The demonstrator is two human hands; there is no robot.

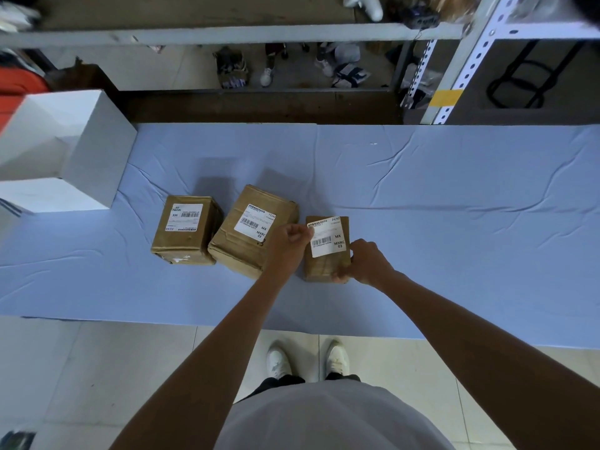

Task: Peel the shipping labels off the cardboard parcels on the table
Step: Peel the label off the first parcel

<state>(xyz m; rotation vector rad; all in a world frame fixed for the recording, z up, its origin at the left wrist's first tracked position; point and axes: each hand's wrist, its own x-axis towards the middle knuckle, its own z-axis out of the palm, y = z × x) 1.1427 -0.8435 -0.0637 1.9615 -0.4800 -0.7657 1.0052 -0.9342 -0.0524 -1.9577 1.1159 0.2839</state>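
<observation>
Three brown cardboard parcels stand in a row on the blue-covered table (422, 190). The left parcel (185, 241) and the middle parcel (233, 248) each carry a white label on top. On the right parcel (321, 269) lies a white shipping label (328, 237), and my left hand (287, 241) pinches its upper left corner. My right hand (367, 261) grips that parcel's near right corner and holds it down. How far the label has lifted from the cardboard I cannot tell.
A large white box (65, 151) stands at the table's left end. Beyond the far edge is metal shelving (454, 69) with clutter on the floor under it. My white shoes (308, 360) stand on tiles below the near edge.
</observation>
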